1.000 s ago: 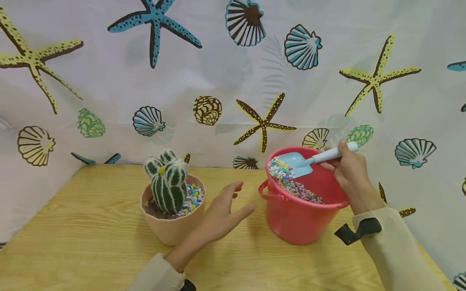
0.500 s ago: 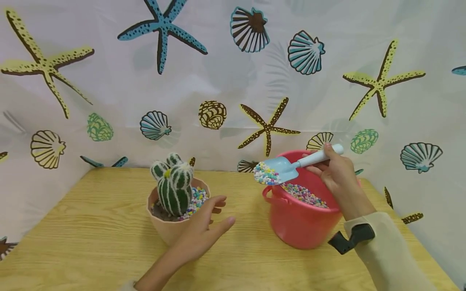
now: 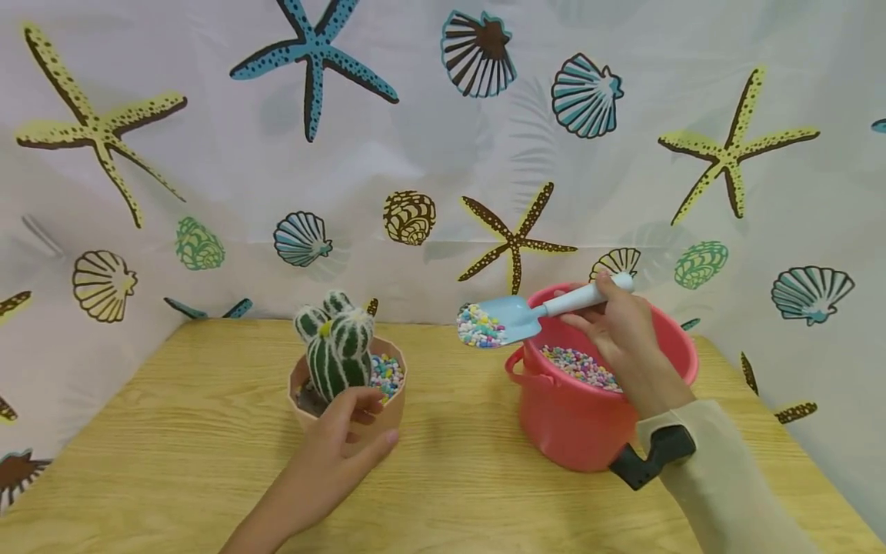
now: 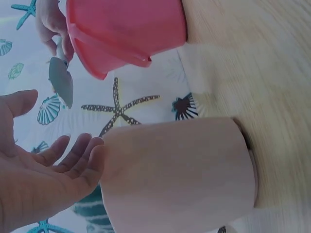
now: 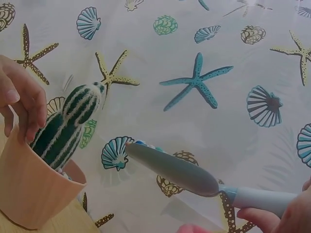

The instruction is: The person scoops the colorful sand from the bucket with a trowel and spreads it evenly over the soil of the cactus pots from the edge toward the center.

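My right hand (image 3: 626, 338) grips the white handle of a light blue toy shovel (image 3: 521, 317), its blade loaded with colourful pebbles (image 3: 480, 326). The blade is held in the air just left of the red bucket (image 3: 577, 435), while the hand is over the bucket's opening. My left hand (image 3: 332, 458) is at the near right side of a peach flower pot (image 3: 396, 408), fingers loosely bent. In the left wrist view its fingertips lie at the pot's rim; whether they touch cannot be told. A knitted cactus (image 3: 339, 358) stands in the pot, with soil and pebbles around it.
More pebbles (image 3: 577, 365) lie inside the bucket, whose handle (image 3: 522, 371) hangs on its left side. Pot and bucket stand apart on a wooden table (image 3: 457, 477). A white cloth (image 3: 429, 285) printed with starfish and shells hangs behind.
My right hand has carried the loaded shovel left, from over the bucket to beyond its rim. My left hand has drawn back left, from between pot and bucket to the pot's rim.
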`<state>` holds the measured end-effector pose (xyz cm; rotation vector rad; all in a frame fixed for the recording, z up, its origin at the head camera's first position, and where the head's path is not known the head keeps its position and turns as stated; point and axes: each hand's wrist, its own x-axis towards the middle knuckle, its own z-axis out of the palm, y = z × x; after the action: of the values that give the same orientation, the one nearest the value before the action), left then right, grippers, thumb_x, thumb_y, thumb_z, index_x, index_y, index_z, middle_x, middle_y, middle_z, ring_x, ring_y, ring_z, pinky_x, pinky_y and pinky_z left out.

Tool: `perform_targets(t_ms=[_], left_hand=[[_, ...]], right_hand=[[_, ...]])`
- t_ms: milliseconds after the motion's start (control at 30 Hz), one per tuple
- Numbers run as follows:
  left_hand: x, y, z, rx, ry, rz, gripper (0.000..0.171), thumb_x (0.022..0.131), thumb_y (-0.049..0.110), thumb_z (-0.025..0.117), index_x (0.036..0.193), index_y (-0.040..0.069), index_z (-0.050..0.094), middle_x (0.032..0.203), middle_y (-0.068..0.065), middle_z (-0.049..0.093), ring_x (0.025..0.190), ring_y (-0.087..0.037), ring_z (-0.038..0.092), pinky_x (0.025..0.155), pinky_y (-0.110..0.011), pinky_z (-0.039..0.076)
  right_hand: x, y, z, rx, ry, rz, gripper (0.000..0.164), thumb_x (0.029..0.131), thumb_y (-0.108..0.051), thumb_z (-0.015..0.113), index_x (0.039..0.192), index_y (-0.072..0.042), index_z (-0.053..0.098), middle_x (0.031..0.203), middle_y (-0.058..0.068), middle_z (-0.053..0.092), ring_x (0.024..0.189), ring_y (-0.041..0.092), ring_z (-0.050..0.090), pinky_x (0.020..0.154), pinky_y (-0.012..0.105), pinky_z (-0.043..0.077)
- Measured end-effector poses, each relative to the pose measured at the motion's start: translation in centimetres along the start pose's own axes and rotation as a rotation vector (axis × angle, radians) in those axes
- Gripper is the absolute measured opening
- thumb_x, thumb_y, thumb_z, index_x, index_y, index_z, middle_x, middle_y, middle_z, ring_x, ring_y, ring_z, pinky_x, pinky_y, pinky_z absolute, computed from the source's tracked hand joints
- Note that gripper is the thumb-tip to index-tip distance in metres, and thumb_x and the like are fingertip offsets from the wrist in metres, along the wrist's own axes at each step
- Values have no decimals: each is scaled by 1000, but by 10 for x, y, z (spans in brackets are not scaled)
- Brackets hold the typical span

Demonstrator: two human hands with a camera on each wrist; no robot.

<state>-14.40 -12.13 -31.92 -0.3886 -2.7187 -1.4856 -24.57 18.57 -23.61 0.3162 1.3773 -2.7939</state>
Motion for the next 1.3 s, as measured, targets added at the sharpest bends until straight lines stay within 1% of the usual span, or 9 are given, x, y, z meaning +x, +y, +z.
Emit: perform_targets(t_ms=[200, 367, 533, 633, 733, 900, 1067, 1167, 1300], left_hand=[[-5, -9, -10, 26, 20, -16, 51, 91, 36, 64, 128, 7, 45, 118, -6, 55, 109, -17, 50, 86, -31, 45], [-11, -22, -18, 48, 55, -52, 48, 92, 35, 63, 126, 7, 45, 114, -5, 55, 103, -15, 50, 81, -26, 46], [-13, -33, -28, 87, 101, -111, 49, 89, 37, 66, 123, 7, 45, 108, -6, 53, 97, -15, 50, 77, -24, 47], [-16, -39, -33, 102, 129, -159, 50, 87, 37, 69, 119, 6, 45, 102, -7, 49, 91, -15, 47, 73, -23, 46], [-17, -45, -37, 109, 146, -187, 52, 86, 35, 71, 117, 5, 42, 96, -7, 43, 85, -14, 43, 69, -22, 45], [-9, -54, -45, 135, 188, -144, 58, 85, 31, 72, 121, 1, 39, 97, -9, 39, 85, -17, 39, 66, -22, 44], [1, -63, -52, 126, 254, -102, 65, 84, 28, 74, 127, -3, 37, 107, -13, 41, 93, -18, 39, 73, -24, 44], [5, -71, -56, 95, 257, -85, 72, 83, 27, 74, 133, -5, 32, 121, -20, 39, 105, -25, 41, 83, -33, 43], [12, -81, -62, 76, 179, -50, 85, 84, 27, 72, 143, -5, 21, 141, -28, 27, 122, -41, 35, 94, -53, 39]], right_hand=[[-5, 5, 4, -14, -33, 11, 41, 102, -28, 38, 139, -16, 25, 124, 11, 41, 138, 32, 34, 105, 44, 34], [-4, 16, 12, -43, -21, -2, 22, 102, -27, 39, 118, -13, 39, 106, 9, 51, 129, 31, 44, 106, 47, 35], [-4, 28, 18, -83, -17, -7, 17, 102, -26, 39, 108, -10, 42, 97, 8, 56, 109, 27, 57, 104, 48, 38], [-5, 34, 22, -96, -20, -10, 18, 103, -25, 39, 107, -8, 43, 101, 11, 54, 95, 23, 61, 103, 48, 39], [-5, 39, 24, -114, -25, -21, 20, 103, -25, 39, 107, -6, 44, 109, 14, 49, 93, 23, 60, 101, 48, 41], [-3, 43, 29, -102, -24, -17, 20, 103, -24, 38, 108, -5, 43, 112, 17, 48, 107, 30, 55, 101, 48, 40], [0, 51, 36, -83, -30, -7, 25, 104, -22, 37, 122, -5, 36, 109, 15, 47, 109, 33, 51, 100, 52, 40], [2, 55, 39, -86, -33, -24, 26, 104, -21, 37, 124, -6, 35, 107, 14, 44, 107, 31, 49, 99, 54, 40], [2, 57, 43, -77, -39, -33, 28, 104, -21, 37, 125, -4, 35, 109, 14, 43, 107, 31, 47, 100, 55, 39]])
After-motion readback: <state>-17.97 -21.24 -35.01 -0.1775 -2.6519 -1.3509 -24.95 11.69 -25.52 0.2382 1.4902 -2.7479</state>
